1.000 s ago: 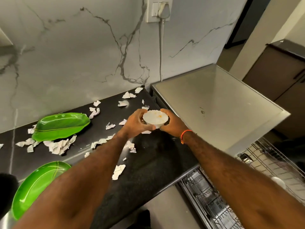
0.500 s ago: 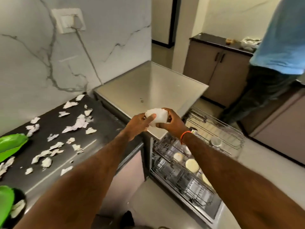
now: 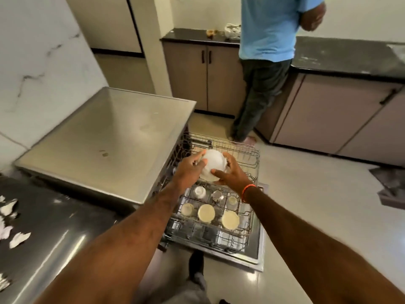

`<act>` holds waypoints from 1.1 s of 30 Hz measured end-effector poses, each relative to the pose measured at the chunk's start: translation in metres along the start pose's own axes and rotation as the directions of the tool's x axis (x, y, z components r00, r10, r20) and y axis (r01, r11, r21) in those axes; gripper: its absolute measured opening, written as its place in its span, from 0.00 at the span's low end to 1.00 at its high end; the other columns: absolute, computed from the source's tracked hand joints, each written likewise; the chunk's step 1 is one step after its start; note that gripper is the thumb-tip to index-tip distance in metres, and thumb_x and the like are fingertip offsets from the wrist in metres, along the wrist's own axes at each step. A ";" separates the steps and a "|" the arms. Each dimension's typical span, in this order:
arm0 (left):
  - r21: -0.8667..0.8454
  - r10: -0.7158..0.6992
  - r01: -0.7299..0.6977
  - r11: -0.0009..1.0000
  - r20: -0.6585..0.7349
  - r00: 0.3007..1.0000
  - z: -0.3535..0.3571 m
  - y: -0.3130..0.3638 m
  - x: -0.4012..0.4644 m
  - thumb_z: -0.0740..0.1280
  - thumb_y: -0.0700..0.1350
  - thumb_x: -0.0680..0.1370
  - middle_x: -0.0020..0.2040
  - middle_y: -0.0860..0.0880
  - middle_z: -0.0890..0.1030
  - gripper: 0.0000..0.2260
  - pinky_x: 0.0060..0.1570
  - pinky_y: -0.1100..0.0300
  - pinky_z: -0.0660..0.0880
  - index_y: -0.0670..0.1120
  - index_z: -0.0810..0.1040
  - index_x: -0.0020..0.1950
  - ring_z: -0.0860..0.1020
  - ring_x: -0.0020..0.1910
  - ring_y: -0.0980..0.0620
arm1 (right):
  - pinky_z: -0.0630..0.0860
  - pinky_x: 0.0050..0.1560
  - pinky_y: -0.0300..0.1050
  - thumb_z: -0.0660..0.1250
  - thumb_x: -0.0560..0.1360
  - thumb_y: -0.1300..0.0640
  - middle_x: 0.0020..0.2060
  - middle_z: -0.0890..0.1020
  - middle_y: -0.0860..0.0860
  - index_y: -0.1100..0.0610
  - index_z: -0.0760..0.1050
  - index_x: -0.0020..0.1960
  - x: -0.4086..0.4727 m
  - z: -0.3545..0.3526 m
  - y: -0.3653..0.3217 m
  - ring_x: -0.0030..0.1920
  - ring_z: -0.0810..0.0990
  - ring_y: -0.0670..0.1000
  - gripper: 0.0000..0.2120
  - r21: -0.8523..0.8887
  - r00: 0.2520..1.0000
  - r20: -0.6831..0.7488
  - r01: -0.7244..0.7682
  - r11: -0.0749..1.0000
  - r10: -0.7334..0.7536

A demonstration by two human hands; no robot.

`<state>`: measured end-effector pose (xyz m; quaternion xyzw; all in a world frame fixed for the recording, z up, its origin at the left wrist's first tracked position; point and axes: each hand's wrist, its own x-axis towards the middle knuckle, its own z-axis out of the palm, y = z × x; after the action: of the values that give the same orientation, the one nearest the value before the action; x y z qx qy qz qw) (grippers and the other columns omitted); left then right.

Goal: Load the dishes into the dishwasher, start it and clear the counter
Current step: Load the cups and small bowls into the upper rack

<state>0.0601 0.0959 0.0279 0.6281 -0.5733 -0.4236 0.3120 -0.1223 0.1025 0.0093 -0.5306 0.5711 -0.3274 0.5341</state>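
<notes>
I hold a small white bowl upside down between both hands, above the pulled-out upper rack of the dishwasher. My left hand grips its left side and my right hand, with an orange band at the wrist, grips its right side and bottom edge. In the rack below stand several upturned cups and small bowls. Under it, the lower rack rests on the open door.
The dark counter at lower left carries torn white paper scraps. A person in a blue shirt stands by the far cabinets. A grey mat lies on the tiled floor at right.
I have turned right from the counter to the dishwasher. The bowl moved from above the counter edge out over the upper rack and now faces down. The green plates have left the view.
</notes>
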 end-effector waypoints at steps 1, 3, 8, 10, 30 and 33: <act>0.013 -0.008 0.008 1.000 0.003 1.000 0.009 0.000 0.012 0.68 0.51 0.81 0.68 0.50 0.78 0.20 0.62 0.55 0.78 0.52 0.75 0.74 0.78 0.62 0.52 | 0.84 0.48 0.56 0.80 0.67 0.52 0.70 0.67 0.54 0.46 0.59 0.77 0.006 -0.008 0.008 0.61 0.79 0.61 0.46 -0.031 1.000 -0.010 -0.014 0.999 0.014; 0.042 -0.026 0.025 0.999 0.024 0.999 0.026 -0.003 0.038 0.69 0.50 0.81 0.68 0.49 0.78 0.21 0.62 0.55 0.78 0.49 0.76 0.73 0.78 0.63 0.51 | 0.82 0.57 0.56 0.81 0.65 0.53 0.71 0.68 0.54 0.48 0.57 0.79 0.019 -0.023 0.017 0.64 0.76 0.59 0.50 -0.133 1.000 -0.021 -0.019 0.991 0.016; 0.109 -0.105 0.086 0.990 0.177 0.979 0.065 -0.012 0.113 0.72 0.50 0.78 0.73 0.45 0.75 0.25 0.60 0.55 0.79 0.48 0.73 0.74 0.76 0.67 0.45 | 0.80 0.59 0.53 0.76 0.67 0.68 0.65 0.74 0.55 0.56 0.62 0.76 0.073 -0.051 0.042 0.63 0.77 0.58 0.42 -0.233 0.994 -0.073 -0.093 0.968 0.078; 0.121 -0.159 0.133 0.984 0.247 0.956 0.074 -0.018 0.142 0.75 0.50 0.76 0.74 0.43 0.73 0.29 0.60 0.48 0.80 0.49 0.71 0.75 0.77 0.66 0.42 | 0.81 0.57 0.52 0.76 0.67 0.68 0.66 0.74 0.55 0.56 0.63 0.76 0.096 -0.056 0.051 0.63 0.77 0.57 0.41 -0.227 0.986 -0.107 -0.149 0.963 0.127; 0.207 -0.317 0.260 0.943 0.323 0.892 0.109 -0.181 0.375 0.70 0.44 0.80 0.71 0.43 0.75 0.29 0.61 0.50 0.75 0.47 0.64 0.79 0.78 0.64 0.44 | 0.61 0.69 0.58 0.70 0.74 0.40 0.64 0.75 0.59 0.52 0.66 0.74 0.377 -0.020 0.174 0.70 0.65 0.60 0.33 -0.624 0.920 -0.038 -0.327 0.710 0.390; 0.218 -0.310 0.251 0.943 0.307 0.900 0.115 -0.193 0.386 0.69 0.43 0.81 0.71 0.43 0.76 0.28 0.58 0.57 0.72 0.46 0.64 0.79 0.76 0.62 0.50 | 0.60 0.67 0.57 0.68 0.75 0.38 0.64 0.77 0.57 0.52 0.66 0.73 0.391 -0.014 0.185 0.70 0.65 0.58 0.32 -0.637 0.919 -0.036 -0.325 0.699 0.394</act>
<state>0.0395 -0.2451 -0.2599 0.6472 -0.5559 -0.5139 0.0893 -0.1309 -0.2325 -0.2648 -0.5725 0.7114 0.0214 0.4070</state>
